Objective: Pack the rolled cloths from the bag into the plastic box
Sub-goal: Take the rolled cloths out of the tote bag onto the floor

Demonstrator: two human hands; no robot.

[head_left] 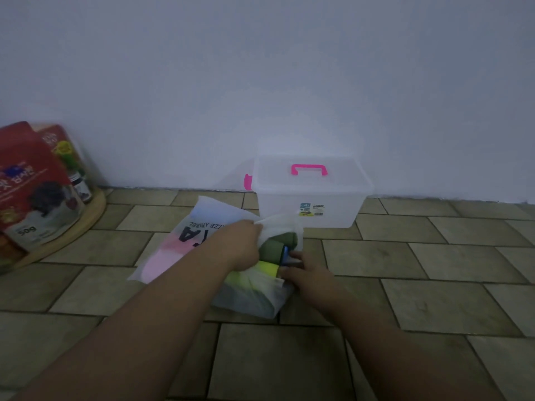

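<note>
A translucent white bag (pixel 188 241) with black lettering lies on the tiled floor, its mouth facing right. My left hand (pixel 243 244) grips the upper edge of the mouth and holds it up. Rolled cloths show inside: dark green ones (pixel 275 244), a blue one (pixel 286 253), a neon yellow one (pixel 267 269). My right hand (pixel 307 273) is at the mouth, fingers on the blue roll. The clear plastic box (pixel 312 209) with a pink handle (pixel 309 169) stands behind the bag against the wall, lid closed.
A round wooden tray (pixel 86 221) at the left holds red packaged goods (pixel 29 183) and small jars. A pale wall (pixel 260 82) runs behind everything. Brown floor tiles (pixel 434 270) stretch to the right and front.
</note>
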